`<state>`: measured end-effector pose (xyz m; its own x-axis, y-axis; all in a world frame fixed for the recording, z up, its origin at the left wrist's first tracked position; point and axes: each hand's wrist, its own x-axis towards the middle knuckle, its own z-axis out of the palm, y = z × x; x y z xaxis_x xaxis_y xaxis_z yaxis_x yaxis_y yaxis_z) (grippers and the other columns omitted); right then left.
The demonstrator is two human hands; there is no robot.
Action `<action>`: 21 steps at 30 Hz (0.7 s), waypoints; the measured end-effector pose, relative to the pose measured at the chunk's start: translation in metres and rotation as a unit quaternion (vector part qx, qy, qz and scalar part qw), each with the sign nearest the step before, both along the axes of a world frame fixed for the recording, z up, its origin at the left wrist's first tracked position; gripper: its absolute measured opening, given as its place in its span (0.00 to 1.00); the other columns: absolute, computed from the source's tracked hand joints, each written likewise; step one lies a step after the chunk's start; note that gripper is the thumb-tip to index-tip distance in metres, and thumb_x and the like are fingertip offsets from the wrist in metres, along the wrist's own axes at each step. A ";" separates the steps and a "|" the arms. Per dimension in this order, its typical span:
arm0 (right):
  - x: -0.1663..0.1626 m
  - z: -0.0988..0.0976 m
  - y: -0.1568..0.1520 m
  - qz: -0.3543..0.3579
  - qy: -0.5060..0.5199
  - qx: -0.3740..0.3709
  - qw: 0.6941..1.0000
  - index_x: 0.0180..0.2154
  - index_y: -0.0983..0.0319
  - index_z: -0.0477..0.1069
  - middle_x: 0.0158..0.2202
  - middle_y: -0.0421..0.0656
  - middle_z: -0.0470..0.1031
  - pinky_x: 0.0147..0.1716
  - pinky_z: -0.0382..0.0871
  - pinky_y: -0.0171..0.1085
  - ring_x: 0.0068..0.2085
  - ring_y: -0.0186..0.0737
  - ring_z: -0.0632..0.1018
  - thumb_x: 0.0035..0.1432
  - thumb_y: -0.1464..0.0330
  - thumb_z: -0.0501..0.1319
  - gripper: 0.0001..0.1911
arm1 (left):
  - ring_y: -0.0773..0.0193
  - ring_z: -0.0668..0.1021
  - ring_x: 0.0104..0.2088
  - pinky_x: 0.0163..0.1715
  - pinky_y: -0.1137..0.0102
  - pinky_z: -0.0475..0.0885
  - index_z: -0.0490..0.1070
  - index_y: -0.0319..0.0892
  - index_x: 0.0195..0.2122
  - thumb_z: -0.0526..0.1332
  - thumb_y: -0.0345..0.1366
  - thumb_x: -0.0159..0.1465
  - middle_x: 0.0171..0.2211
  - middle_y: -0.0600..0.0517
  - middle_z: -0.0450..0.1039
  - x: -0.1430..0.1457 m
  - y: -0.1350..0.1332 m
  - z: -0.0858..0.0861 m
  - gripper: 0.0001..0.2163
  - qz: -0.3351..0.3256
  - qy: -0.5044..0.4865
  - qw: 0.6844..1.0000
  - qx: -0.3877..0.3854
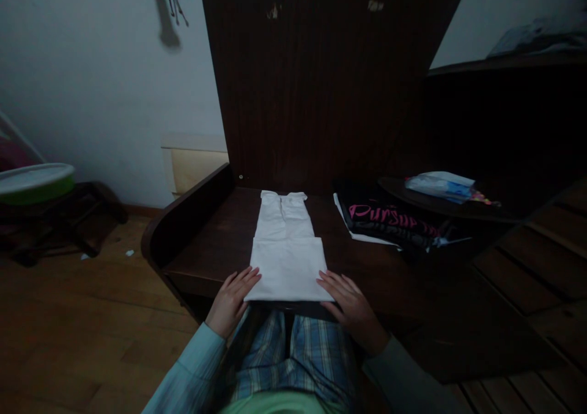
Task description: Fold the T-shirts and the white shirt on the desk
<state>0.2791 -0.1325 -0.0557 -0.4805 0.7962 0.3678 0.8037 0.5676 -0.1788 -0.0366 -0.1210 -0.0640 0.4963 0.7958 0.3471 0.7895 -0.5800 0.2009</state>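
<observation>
Cloth (287, 261), white, lies near-middle of the desk (206, 249). Its lower half is doubled over into a tidy square, and the narrower upper half runs twd the back panel (321, 84) w/ a centre seam.

My L hand (232, 301) lies flat at the near-left corner and my R hand (349, 303) at the near-right. Both are open w/ fingers spread, gripping nothing, tips on the cloth's edge.

I read this as a smoothing/squaring step. To do it well: palms flat, light pressure, stroke from centre outward, line up the side edges. Mind the near hem, which sits right at the desk lip.

Cloth looks thin, matte, prob. woven cotton, w/ crisp creases. Desk is dark smooth wood w/ a raised curved side on the left.

To the right, apart from the cloth, is a folded black tee (389, 221) w/ pink lettering that looks soft. Beyond it a crinkly plastic packet (440, 186) sits on a rounded shelf. Floor (82, 328) is wood planks.
</observation>
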 end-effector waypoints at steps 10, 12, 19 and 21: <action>0.004 0.008 0.005 0.023 0.027 -0.035 0.999 0.49 0.57 0.66 0.52 0.45 0.66 0.52 0.58 0.48 0.54 0.42 0.65 0.57 0.69 0.52 0.17 | 0.59 0.63 0.56 0.53 0.55 0.58 0.60 0.44 0.54 0.48 0.25 0.55 0.54 0.47 0.63 0.004 0.001 0.005 0.24 0.006 -0.053 0.998 -0.021; 0.006 0.009 0.006 0.027 0.028 -0.037 0.999 0.48 0.57 0.66 0.52 0.45 0.66 0.52 0.58 0.49 0.54 0.42 0.65 0.56 0.71 0.51 0.17 | 0.59 0.66 0.54 0.52 0.56 0.60 0.63 0.44 0.52 0.48 0.26 0.56 0.52 0.48 0.66 0.007 0.001 0.011 0.22 0.008 -0.061 0.998 -0.017; 0.023 0.014 0.021 0.034 0.063 -0.049 0.996 0.42 0.61 0.68 0.49 0.45 0.70 0.51 0.61 0.46 0.51 0.39 0.69 0.53 0.76 0.48 0.17 | 0.58 0.73 0.41 0.44 0.60 0.66 0.71 0.42 0.41 0.52 0.32 0.59 0.40 0.47 0.74 0.035 -0.004 0.029 0.12 0.032 -0.078 0.996 0.038; 0.031 0.016 0.026 0.027 0.078 -0.053 0.995 0.40 0.61 0.68 0.48 0.44 0.71 0.50 0.62 0.45 0.50 0.39 0.70 0.52 0.76 0.47 0.16 | 0.59 0.73 0.37 0.40 0.61 0.67 0.71 0.41 0.39 0.52 0.33 0.59 0.35 0.47 0.74 0.049 -0.007 0.031 0.11 0.041 -0.075 0.995 0.050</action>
<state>0.3104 -0.1061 -0.0401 -0.4676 0.8087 0.3568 0.7306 0.5808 -0.3590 0.0128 -0.1280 -0.0329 0.3683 0.7888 0.4922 0.8007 -0.5381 0.2633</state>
